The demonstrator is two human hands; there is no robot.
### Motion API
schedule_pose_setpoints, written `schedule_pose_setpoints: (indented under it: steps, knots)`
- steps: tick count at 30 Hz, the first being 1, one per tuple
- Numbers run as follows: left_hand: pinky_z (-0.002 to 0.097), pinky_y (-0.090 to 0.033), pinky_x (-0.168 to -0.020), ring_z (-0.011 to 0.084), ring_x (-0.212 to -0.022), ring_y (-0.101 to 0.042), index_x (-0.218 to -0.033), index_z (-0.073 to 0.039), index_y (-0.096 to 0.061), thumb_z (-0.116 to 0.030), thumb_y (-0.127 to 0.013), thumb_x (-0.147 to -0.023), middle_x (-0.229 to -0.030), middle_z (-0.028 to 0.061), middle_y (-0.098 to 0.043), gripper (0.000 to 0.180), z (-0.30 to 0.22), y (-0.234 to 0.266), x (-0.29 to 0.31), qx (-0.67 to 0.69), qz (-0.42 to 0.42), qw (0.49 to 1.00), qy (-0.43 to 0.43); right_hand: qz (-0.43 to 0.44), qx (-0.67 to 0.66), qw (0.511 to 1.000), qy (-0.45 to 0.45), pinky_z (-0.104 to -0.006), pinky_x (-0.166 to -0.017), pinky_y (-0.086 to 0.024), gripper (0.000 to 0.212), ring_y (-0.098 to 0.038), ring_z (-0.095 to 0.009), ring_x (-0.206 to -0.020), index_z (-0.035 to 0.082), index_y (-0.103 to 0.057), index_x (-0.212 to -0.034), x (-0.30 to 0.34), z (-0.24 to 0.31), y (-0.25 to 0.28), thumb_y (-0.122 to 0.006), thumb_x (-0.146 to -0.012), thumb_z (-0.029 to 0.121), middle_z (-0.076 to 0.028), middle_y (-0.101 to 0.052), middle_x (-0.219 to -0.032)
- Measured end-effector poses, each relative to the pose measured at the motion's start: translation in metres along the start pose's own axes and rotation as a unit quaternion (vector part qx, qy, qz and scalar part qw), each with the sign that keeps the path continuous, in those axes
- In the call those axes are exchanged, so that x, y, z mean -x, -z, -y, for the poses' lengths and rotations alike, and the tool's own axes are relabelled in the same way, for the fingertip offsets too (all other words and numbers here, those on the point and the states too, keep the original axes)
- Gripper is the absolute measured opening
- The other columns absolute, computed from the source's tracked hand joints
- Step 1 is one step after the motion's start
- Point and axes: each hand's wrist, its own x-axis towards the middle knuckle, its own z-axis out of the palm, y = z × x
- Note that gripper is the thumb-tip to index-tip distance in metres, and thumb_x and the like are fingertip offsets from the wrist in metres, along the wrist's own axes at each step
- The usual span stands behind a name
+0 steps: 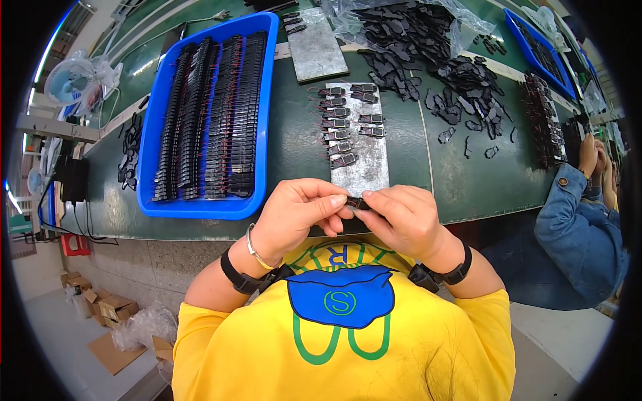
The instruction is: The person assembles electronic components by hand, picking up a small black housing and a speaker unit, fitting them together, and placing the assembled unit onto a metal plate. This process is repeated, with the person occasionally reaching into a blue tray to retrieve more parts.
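My left hand [302, 208] and my right hand [409, 217] meet at the table's near edge, both closed in a pinch on one small black part [357, 202]. It looks like a small speaker module, mostly covered by my fingertips. Just beyond my hands lies a grey metal plate [366, 170]. Small black speaker modules [336, 112] with thin red and black wires stand on it in two columns, the left one longer than the right.
A blue tray [142, 167] at the left holds packed rows of black modules. Another metal plate [315, 50] lies farther back. Loose black flat pieces [461, 87] are heaped at the right, beside a clear plastic bag [471, 27]. A co-worker's denim sleeve [568, 207] is at the far right.
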Motion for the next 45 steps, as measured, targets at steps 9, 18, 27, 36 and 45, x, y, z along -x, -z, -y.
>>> schedule_pose_setpoints:
  steps: [9,18,27,36,45]
  knots:
    - [0.0262,-0.051,-0.060,0.0185,-0.067,-0.064,-0.091,-0.001,-0.068,0.000,-0.069,-0.080,-0.079,0.0095,-0.067,0.011,0.006,-0.011,0.004,-0.489,-0.115,0.764,-0.404,0.010,0.062,0.998,0.007,-0.0303,-0.050,-0.047,0.026,-0.060,-0.021,-0.055,-0.001,-0.066,-0.092,-0.008,0.008,0.002,-0.074,-0.067,0.004,-0.006,-0.060,-0.067]
    - [0.0303,-0.047,-0.058,0.0247,-0.066,-0.061,-0.083,-0.004,-0.067,0.002,-0.071,-0.074,-0.075,0.0091,-0.064,0.012,-0.003,-0.019,0.004,-0.489,-0.020,0.752,-0.441,0.026,0.015,1.000,-0.004,-0.0313,-0.048,-0.046,0.033,-0.060,-0.023,-0.054,0.001,-0.066,-0.096,-0.001,0.004,0.004,-0.075,-0.065,-0.001,-0.007,-0.063,-0.068]
    - [0.0261,-0.049,-0.060,0.0149,-0.069,-0.062,-0.091,-0.001,-0.067,-0.002,-0.070,-0.080,-0.077,0.0068,-0.065,0.011,0.006,-0.013,0.006,-0.386,-0.053,0.856,-0.339,0.005,0.018,1.000,0.017,-0.0310,-0.048,-0.046,0.026,-0.059,-0.021,-0.053,-0.001,-0.065,-0.092,0.001,0.003,0.006,-0.074,-0.069,0.004,-0.007,-0.060,-0.064]
    - [0.0208,-0.051,-0.059,0.0090,-0.070,-0.062,-0.100,0.002,-0.068,-0.004,-0.064,-0.088,-0.086,0.0074,-0.069,0.014,0.004,-0.013,0.007,-0.098,-0.055,0.989,-0.095,-0.002,0.021,0.999,0.031,-0.0297,-0.048,-0.047,0.026,-0.059,-0.021,-0.052,-0.002,-0.065,-0.092,0.001,0.002,0.008,-0.075,-0.068,0.004,-0.006,-0.060,-0.064]
    - [0.0198,-0.049,-0.057,0.0072,-0.066,-0.060,-0.101,0.002,-0.068,-0.011,-0.067,-0.088,-0.081,0.0049,-0.068,0.018,0.001,-0.024,0.004,-0.196,-0.078,0.973,-0.097,-0.008,0.044,0.997,0.060,-0.0282,-0.047,-0.045,0.027,-0.057,-0.018,-0.052,-0.001,-0.065,-0.094,0.006,0.001,0.006,-0.073,-0.068,0.003,-0.004,-0.060,-0.066]
